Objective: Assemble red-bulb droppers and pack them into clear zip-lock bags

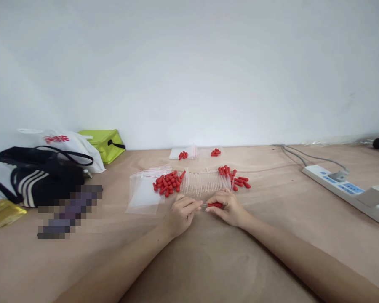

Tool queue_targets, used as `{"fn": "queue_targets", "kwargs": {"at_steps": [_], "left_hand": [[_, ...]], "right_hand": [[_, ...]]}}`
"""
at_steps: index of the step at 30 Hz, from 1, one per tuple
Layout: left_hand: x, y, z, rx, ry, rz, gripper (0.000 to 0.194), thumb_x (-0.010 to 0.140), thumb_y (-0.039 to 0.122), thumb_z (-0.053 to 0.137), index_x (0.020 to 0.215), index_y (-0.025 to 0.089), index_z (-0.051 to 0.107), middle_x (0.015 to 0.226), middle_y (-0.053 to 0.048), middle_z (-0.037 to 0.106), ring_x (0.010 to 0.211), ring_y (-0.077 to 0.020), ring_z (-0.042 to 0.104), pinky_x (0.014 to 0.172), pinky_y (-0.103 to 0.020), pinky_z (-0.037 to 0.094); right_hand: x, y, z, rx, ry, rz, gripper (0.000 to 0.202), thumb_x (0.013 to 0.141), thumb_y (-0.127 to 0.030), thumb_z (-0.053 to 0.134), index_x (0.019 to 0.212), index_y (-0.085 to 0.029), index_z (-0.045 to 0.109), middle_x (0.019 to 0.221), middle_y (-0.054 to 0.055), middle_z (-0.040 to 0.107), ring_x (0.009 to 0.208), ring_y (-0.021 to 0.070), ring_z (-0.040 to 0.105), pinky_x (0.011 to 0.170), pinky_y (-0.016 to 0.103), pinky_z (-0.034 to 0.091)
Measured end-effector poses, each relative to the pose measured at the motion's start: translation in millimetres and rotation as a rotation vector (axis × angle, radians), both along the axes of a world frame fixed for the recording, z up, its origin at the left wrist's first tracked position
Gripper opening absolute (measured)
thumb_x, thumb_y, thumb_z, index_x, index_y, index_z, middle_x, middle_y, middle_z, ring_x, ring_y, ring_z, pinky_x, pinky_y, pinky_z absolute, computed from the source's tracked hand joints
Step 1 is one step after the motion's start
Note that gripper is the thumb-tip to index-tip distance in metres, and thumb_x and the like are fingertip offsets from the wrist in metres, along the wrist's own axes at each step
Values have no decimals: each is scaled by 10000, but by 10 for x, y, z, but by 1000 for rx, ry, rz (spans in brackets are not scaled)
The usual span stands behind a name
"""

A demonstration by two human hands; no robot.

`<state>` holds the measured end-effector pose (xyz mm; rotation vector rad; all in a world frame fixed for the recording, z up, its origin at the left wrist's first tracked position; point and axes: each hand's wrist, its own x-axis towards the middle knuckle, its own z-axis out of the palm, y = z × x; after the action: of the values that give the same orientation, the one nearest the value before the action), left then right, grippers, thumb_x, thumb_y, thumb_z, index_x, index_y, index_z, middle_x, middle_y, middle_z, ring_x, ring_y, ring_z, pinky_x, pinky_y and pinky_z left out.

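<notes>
My left hand (183,213) pinches a thin clear tube (204,206) near the middle of the table. Facing it, my right hand (228,207) is closed on a red rubber bulb (215,205) at the tube's right end. Just beyond my hands lies a row of clear tubes (199,183). A pile of loose red bulbs (167,183) is at the row's left. Several tubes at the right of the row have red bulbs (225,170) on them, with more red bulbs (241,182) beside them.
Clear zip bags (142,195) lie left of the pile. More bags with red bulbs (188,152) are near the wall. A black bag (47,181), white plastic bag (90,155) and green bag (102,143) stand at left. A power strip (347,189) with cables is at right.
</notes>
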<state>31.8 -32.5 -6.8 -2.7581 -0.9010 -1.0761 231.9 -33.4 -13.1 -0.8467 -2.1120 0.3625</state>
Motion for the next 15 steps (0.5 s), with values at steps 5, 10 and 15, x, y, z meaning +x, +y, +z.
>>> {"fn": "queue_targets", "kwargs": {"at_steps": [5,10,15], "left_hand": [[-49,7,33,12,38,46,234,874,256,414,797,162,614,646,-8,634,582,-121,531,669,-300,330],[-34,-28,25,31,48,19,249,878,211,389,729,156,581,593,11,609,536,-105,492,650,-298,295],[-5,-46,19,33,66,16,262,876,201,372,712,153,570,554,8,583,519,-107,469,630,-298,280]], "right_hand": [[45,-15,23,-88,87,1,110,728,-306,611,770,-205,628,696,15,646,665,137,574,673,290,413],[6,-45,23,-142,103,29,83,717,-267,617,733,-188,636,662,15,633,639,125,550,631,258,422],[-17,-37,17,-144,99,36,88,724,-272,613,727,-187,636,633,-1,635,597,114,545,700,300,401]]}}
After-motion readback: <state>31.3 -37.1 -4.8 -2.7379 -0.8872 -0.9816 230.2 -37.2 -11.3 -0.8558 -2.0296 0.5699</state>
